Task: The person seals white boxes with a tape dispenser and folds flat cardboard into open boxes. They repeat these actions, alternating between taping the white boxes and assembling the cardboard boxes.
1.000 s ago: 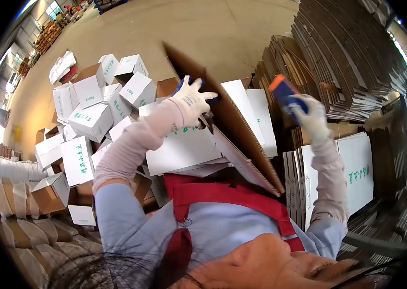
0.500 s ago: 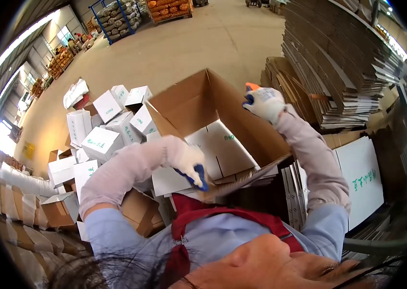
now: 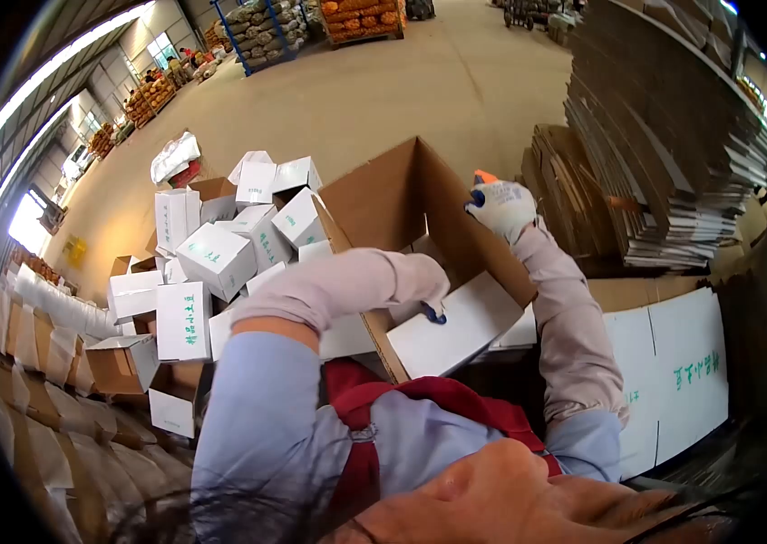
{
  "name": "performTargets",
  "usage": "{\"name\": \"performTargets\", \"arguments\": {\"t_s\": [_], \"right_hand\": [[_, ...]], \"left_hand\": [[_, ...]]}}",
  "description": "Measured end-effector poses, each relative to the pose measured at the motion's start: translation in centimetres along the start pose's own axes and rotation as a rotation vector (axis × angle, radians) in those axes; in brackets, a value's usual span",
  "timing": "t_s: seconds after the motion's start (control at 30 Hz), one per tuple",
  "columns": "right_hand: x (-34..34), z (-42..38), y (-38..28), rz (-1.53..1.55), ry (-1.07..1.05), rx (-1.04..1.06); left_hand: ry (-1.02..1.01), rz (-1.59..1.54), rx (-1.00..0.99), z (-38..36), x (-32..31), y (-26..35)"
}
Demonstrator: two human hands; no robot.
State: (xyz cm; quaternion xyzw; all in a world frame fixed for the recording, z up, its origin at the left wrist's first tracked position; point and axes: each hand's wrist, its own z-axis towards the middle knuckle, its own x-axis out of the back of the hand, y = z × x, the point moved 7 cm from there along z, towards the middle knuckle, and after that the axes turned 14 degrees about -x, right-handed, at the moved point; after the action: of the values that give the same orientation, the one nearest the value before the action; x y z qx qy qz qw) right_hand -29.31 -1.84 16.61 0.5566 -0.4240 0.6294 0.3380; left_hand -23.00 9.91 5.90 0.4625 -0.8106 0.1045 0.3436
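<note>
A large open cardboard carton (image 3: 365,195), brown inside, stands before me. A white flap (image 3: 461,326) lies folded inward across its near side. My left hand (image 3: 422,283), in a white glove with blue fingertips, curls over the flap's inner edge; part of the fingers is hidden. My right hand (image 3: 501,208), gloved the same way, is closed at the carton's right wall. From its fist sticks out a small orange piece (image 3: 485,176); the rest of that object is covered.
Small white boxes with green lettering (image 3: 216,258) lie heaped at left. Flattened cartons (image 3: 665,136) are stacked high at right, and a white printed sheet of carton (image 3: 683,372) stands by my right arm. Pallets of filled sacks (image 3: 361,18) stand across the floor.
My left hand has moved from the carton's near edge rightward and up, over the carton. The near white flap now lies folded inward. My right hand remains closed on the orange object.
</note>
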Motion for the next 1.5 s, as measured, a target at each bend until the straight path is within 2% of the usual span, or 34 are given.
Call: {"name": "performTargets", "arguments": {"t_s": [0.03, 0.1, 0.17, 0.23, 0.3, 0.33, 0.37, 0.43, 0.47, 0.5, 0.53, 0.57, 0.63, 0.67, 0.7, 0.73, 0.77, 0.8, 0.83, 0.87, 0.9, 0.93, 0.97, 1.03, 1.07, 1.1, 1.17, 1.2, 1.23, 1.27, 1.3, 1.37, 1.43, 1.5], "right_hand": [[0.2, -0.1, -0.1, 0.007, 0.047, 0.006], [1.1, -0.7, 0.4, 0.030, 0.111, 0.031], [0.4, -0.2, 1.5, 0.038, 0.085, -0.016], [0.4, -0.4, 1.4, 0.030, 0.052, -0.028], [0.7, -0.6, 1.4, 0.096, 0.111, -0.029], [-0.1, -0.1, 1.5, 0.060, 0.133, -0.020], [0.1, -0.1, 1.0, 0.053, 0.136, -0.014], [0.7, -2.3, -0.8, 0.044, 0.241, -0.016], [1.1, -3.8, -3.0, 0.002, 0.268, 0.029], [1.4, -5.0, -5.0, -0.044, 0.192, 0.019], [0.5, -6.0, -6.7, -0.136, 0.237, 0.078], [-0.8, -7.0, -7.5, -0.227, 0.280, 0.136], [-6.0, -7.8, -7.0, -0.097, 0.437, 0.324], [-6.9, -7.7, -6.2, -0.035, 0.346, 0.220], [-6.2, -7.9, -5.7, 0.000, 0.422, 0.199], [-6.0, -7.8, -5.7, 0.006, 0.406, 0.178], [-6.0, -7.5, -5.8, 0.009, 0.390, 0.164], [-6.2, -7.2, -5.7, -0.006, 0.365, 0.163], [-5.6, -7.2, -5.6, 0.033, 0.359, 0.154], [-5.3, -7.0, -4.9, 0.105, 0.344, 0.124], [-5.0, -6.7, -4.2, 0.180, 0.331, 0.099], [-4.8, -6.8, -3.1, 0.289, 0.394, 0.127], [-4.4, -6.6, -2.0, 0.492, 0.239, 0.009], [-2.0, -7.5, -2.1, 1.217, 0.073, 0.003], [0.1, -8.4, -3.8, 1.348, -0.006, 0.063], [-2.0, -8.4, -3.1, 1.437, -0.067, 0.071], [-5.1, -9.1, -3.9, 1.567, -0.091, 0.055], [-7.3, -8.8, -5.4, 1.567, -0.319, 0.024], [-9.2, -9.0, -3.9, 1.562, -0.265, -0.081], [-8.5, -9.1, -3.6, 1.561, -0.245, -0.031], [-8.0, -9.1, -3.7, 1.570, -0.235, 0.015], [-7.8, -9.4, -3.9, 1.536, -0.297, -0.029], [-7.7, -9.3, -3.7, 1.554, -0.280, -0.024], [-7.9, -9.2, -3.5, 1.503, -0.243, 0.012]], "left_hand": [[0.050, -0.045, -0.034, 1.2, -0.1, -0.8], [0.088, 0.107, 0.097, -0.7, 2.3, -0.5], [0.786, 0.507, 0.163, -5.9, 7.4, -2.7], [0.805, 0.477, 0.567, -11.5, 11.9, -9.7], [1.051, 0.041, 0.734, -13.7, 8.1, -14.9], [1.063, -0.032, 0.575, -12.2, 7.3, -14.8], [0.765, -0.114, 0.382, -11.7, 7.1, -11.7], [0.290, 0.017, 0.175, -8.7, 2.0, -9.7], [0.286, -0.004, 0.170, -8.9, 1.5, -9.9], [0.327, -0.126, 0.169, -10.0, 1.8, -10.6], [0.368, -0.249, 0.169, -11.2, 1.8, -11.2], [0.591, -0.251, 0.266, -13.3, 2.3, -12.3], [1.107, -0.192, 0.452, -18.9, 2.4, -15.2], [1.396, -0.138, 0.544, -21.5, 2.2, -16.8], [1.515, 0.181, 0.800, -21.4, 1.4, -17.8], [1.562, -0.525, 0.439, -15.9, -0.9, -22.7], [1.628, -1.001, 0.164, -14.4, 1.0, -20.8], [1.743, -0.695, 0.238, -14.0, 3.6, -19.3], [1.558, 0.141, 0.602, -6.9, 4.4, -22.9], [1.383, -0.225, 0.639, -5.5, 4.6, -21.3], [1.398, -0.251, 0.636, -5.5, 5.1, -20.2], [1.226, -0.360, 0.611, -4.3, 4.9, -20.0], [1.044, -0.452, 0.582, -3.1, 4.4, -20.3], [1.109, -0.449, 0.569, -3.1, 4.3, -21.6], [1.044, -0.444, 0.513, -2.5, 4.5, -22.7], [0.984, -0.424, 0.452, -2.2, 5.0, -23.4], [0.981, -0.448, 0.462, -2.5, 5.2, -24.4], [0.983, -0.480, 0.455, -2.8, 5.0, -24.8], [0.985, -0.513, 0.448, -3.0, 4.6, -25.2], [1.091, -0.523, 0.492, -3.8, 4.3, -26.4], [1.094, -0.527, 0.506, -5.4, 3.7, -26.4], [1.598, -0.464, 0.269, -9.7, 4.4, -24.8], [1.073, -1.404, 0.009, -7.7, 2.2, -22.5], [0.727, -1.698, -0.217, -6.8, 0.3, -18.4]]}}
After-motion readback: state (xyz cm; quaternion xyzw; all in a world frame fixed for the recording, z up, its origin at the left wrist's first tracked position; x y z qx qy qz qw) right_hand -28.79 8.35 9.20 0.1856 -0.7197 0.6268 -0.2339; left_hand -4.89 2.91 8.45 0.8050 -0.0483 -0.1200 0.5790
